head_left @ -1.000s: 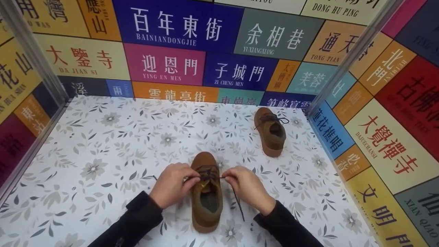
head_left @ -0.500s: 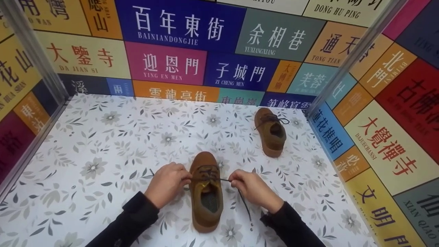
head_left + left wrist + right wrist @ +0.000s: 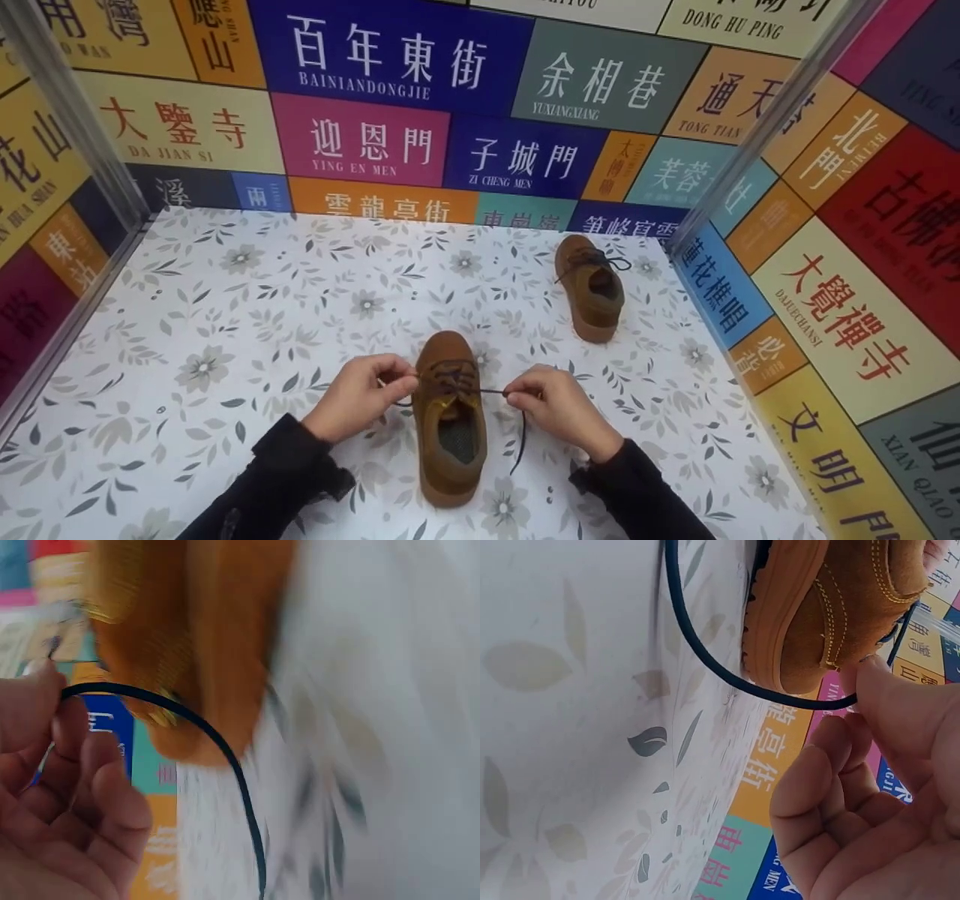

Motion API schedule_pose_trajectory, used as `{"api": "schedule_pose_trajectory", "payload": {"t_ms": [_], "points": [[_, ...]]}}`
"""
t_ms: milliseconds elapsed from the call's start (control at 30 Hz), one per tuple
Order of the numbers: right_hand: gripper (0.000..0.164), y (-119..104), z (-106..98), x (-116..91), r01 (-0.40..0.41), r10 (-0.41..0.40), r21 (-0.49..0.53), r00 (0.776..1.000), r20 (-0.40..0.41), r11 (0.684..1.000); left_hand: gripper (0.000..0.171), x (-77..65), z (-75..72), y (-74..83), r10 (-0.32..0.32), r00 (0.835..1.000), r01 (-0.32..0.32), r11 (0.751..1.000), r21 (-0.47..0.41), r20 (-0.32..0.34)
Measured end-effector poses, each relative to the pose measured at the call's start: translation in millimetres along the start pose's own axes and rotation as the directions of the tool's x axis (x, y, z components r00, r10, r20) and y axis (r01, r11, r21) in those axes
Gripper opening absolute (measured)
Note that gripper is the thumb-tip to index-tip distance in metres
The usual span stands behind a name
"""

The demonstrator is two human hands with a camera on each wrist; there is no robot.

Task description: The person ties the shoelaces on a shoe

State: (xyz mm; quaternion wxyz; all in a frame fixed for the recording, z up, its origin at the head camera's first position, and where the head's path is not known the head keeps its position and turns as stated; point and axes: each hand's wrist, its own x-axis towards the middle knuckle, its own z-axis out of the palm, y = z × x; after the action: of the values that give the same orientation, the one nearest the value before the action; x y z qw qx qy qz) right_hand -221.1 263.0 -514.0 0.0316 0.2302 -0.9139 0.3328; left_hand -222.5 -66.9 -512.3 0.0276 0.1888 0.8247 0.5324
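A brown shoe (image 3: 450,450) with dark laces and yellow stitching stands upright on the table, toe pointing away from me. At its left side my left hand (image 3: 367,394) pinches one end of the dark shoelace (image 3: 202,724) between thumb and index finger; the lace curves down from the fingertips in the left wrist view. On the other side my right hand (image 3: 559,409) pinches the other lace end (image 3: 727,675), which is stretched straight from the shoe to my fingertips. Its loose tail hangs toward the table. Neither palm touches the shoe.
A second brown shoe (image 3: 591,289), its laces tied, stands farther back at the right. White floral cloth (image 3: 247,315) covers the table. Colourful sign-printed panels (image 3: 360,142) wall in the back and both sides.
Both hands have moved slightly apart from the shoe, drawing the lace ends outward. The right lace tail has swung about. Both shoes stay where they were.
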Motion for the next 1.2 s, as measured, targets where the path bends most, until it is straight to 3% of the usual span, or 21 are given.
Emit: {"api": "schedule_pose_trajectory", "payload": {"t_ms": [33, 100, 200, 267, 367, 467, 633, 767, 867, 967, 1100, 1200], "points": [[0.004, -1, 0, 0, -0.011, 0.011, 0.012, 1.000, -0.001, 1.000, 0.009, 1.5, 1.9, 2.6, -0.031, 1.000, 0.030, 0.994, -0.104, 0.000], [0.004, -1, 0, 0, -0.026, 0.026, 0.035, 1.000, 0.007, 0.999, 0.017, 5.5, 8.2, 8.2, -0.075, 0.997, 0.076, 0.958, -0.275, 0.012], [0.007, -1, 0, 0, -0.054, 0.051, 0.074, 0.998, 0.040, 0.996, 0.026, 11.8, 21.4, 13.9, -0.133, 0.989, 0.148, 0.862, -0.485, 0.066], [0.009, -1, -1, 1, -0.086, 0.081, 0.098, 0.995, 0.059, 0.991, 0.024, 15.0, 28.0, 16.7, -0.157, 0.983, 0.182, 0.790, -0.585, 0.095], [0.010, -2, -3, 2, -0.135, 0.128, 0.111, 0.990, 0.063, 0.985, 0.016, 18.1, 34.0, 18.7, -0.172, 0.979, 0.199, 0.735, -0.648, 0.107], [0.009, -5, -7, 4, -0.160, 0.157, 0.094, 0.987, 0.041, 0.983, 0.013, 18.9, 37.2, 18.9, -0.182, 0.980, 0.191, 0.741, -0.644, 0.080], [0.010, -13, -12, 9, -0.124, 0.126, 0.041, 0.991, -0.039, 0.991, 0.014, 18.6, 42.5, 18.1, -0.215, 0.976, 0.163, 0.788, -0.594, -0.018], [0.011, -18, -15, 14, -0.093, 0.100, 0.084, 0.992, -0.082, 0.992, 0.014, 20.4, 46.0, 17.4, -0.225, 0.972, 0.146, 0.799, -0.583, -0.065], [0.013, -20, -15, 15, -0.099, 0.113, 0.170, 0.991, -0.073, 0.980, 0.014, 21.2, 47.3, 17.6, -0.236, 0.969, 0.148, 0.784, -0.603, -0.069], [0.014, -22, -13, 15, -0.125, 0.147, 0.238, 0.986, -0.078, 0.963, 0.015, 20.3, 47.8, 18.8, -0.223, 0.973, 0.143, 0.790, -0.597, -0.062], [0.009, -31, -9, 20, -0.101, 0.142, 0.229, 0.974, -0.174, 0.968, 0.018, 17.4, 47.9, 21.6, -0.153, 0.988, 0.110, 0.831, -0.545, -0.035], [0.007, -42, -4, 28, 0.004, 0.036, 0.157, 0.968, -0.250, 0.988, 0.018, 14.9, 47.6, 22.8, -0.100, 0.995, 0.080, 0.860, -0.504, -0.012]]}}
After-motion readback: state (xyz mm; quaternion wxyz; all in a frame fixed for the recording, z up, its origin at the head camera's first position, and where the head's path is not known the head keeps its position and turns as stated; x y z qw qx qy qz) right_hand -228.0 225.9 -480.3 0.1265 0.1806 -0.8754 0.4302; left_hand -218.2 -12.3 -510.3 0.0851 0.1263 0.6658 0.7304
